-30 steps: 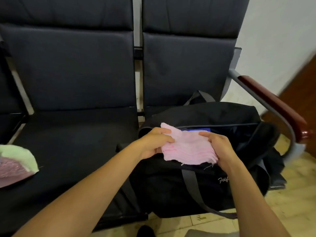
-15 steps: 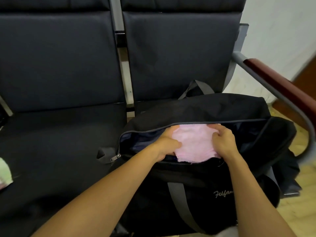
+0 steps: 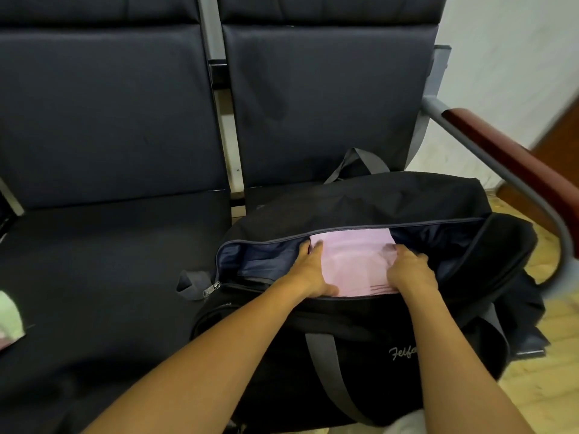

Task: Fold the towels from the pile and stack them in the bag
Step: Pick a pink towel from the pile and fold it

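Here, going left to right, the remaining towels (image 3: 9, 321) lie at the far left edge of the seat, well apart from both hands and nearer the left one. The left hand (image 3: 308, 270) presses flat on the pink towel's (image 3: 354, 261) left side; the right hand (image 3: 407, 270) holds its right edge, fingers seemingly curled, though blurred. The folded towel lies inside the open black bag (image 3: 376, 208), its long axis along the zipper.
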The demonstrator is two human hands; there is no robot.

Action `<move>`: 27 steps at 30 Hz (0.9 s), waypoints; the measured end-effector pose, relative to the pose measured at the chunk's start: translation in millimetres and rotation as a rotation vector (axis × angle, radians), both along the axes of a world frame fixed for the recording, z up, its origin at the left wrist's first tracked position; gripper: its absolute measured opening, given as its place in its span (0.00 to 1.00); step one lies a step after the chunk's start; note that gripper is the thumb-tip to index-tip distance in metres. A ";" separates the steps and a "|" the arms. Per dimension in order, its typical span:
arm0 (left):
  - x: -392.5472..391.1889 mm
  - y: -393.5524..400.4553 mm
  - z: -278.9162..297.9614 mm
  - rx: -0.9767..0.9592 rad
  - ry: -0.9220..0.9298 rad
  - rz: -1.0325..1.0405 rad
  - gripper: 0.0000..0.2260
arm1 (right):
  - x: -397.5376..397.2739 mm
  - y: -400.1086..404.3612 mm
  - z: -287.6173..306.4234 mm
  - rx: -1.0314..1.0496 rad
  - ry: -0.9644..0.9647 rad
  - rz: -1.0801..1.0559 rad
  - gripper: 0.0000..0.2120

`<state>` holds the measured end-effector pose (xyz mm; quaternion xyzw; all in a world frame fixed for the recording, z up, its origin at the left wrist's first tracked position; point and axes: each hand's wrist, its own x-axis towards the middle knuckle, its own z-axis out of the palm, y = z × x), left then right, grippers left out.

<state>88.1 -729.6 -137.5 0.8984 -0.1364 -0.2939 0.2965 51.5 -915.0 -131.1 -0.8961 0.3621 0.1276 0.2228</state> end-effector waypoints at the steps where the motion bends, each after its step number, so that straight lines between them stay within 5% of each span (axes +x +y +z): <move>1: -1.8 3.1 1.6 0.007 0.018 -0.013 0.47 | -2.2 4.3 3.8 -0.018 0.013 -0.025 0.28; 5: -10.1 19.3 11.9 0.016 0.018 -0.072 0.38 | -8.1 29.6 20.7 -0.155 -0.133 -0.036 0.25; 16: -8.7 117.9 70.5 -0.142 -0.352 0.147 0.04 | -5.4 144.0 53.9 -0.051 -0.405 0.139 0.12; 27: -38.2 320.3 95.8 -0.033 -0.378 0.311 0.04 | 0.1 332.4 81.0 0.109 -0.480 0.441 0.15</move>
